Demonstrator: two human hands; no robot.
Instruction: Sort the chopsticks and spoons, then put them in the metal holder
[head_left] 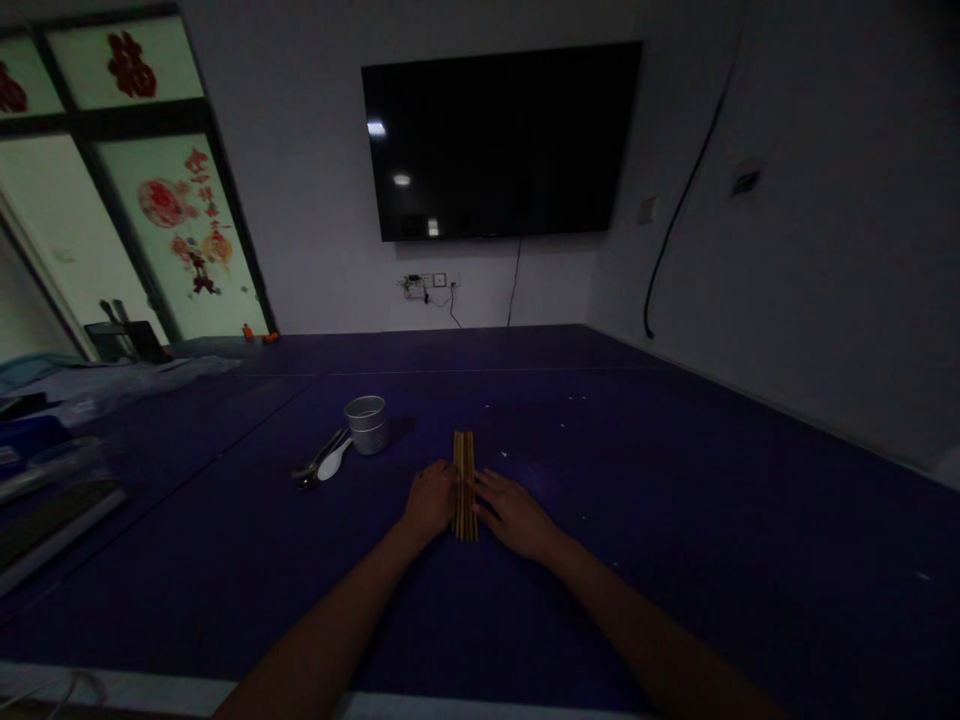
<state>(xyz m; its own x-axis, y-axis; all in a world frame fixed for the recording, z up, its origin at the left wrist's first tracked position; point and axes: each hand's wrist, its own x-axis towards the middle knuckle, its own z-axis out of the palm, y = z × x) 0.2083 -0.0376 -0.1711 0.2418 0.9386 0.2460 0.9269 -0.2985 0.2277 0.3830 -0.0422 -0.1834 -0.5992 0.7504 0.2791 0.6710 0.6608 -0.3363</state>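
Observation:
A bundle of wooden chopsticks (466,515) lies on the dark blue tabletop in front of me, lengthwise away from me and lined up side by side. My left hand (433,498) is closed against the bundle's left side, its fingers curled at the sticks. From the right, my right hand (519,515) touches the bundle with its fingertips; its fingers are stretched and spread. To the left stands a metal perforated cup (367,427). Beside the cup lie a white spoon (334,460) and some dark metal spoons (319,458).
The blue table (712,520) reaches to the wall, where a television (502,145) hangs. Small white specks lie on the tabletop. At the far left are plastic wrapping (150,378), a dark flat board (56,525) and a dark holder (127,342) with handles standing in it.

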